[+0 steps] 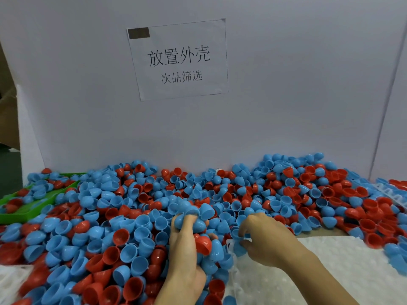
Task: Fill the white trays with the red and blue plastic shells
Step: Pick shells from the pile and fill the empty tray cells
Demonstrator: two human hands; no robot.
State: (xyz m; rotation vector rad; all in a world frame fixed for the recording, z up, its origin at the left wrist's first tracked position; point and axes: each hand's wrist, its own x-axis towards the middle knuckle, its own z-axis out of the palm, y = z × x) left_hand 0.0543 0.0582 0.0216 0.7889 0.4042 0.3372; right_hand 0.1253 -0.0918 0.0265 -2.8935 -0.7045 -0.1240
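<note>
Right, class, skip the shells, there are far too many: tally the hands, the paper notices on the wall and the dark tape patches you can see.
Hands, both gripping shells: 2
Paper notice: 1
Dark tape patch: 1
Total: 4

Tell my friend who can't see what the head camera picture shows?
Two bare hands dig in a big heap of red and blue plastic half-egg shells: the left hand clutches several, the right hand pinches a blue one over a bumpy white plastic tray. A paper sign hangs behind.
</note>
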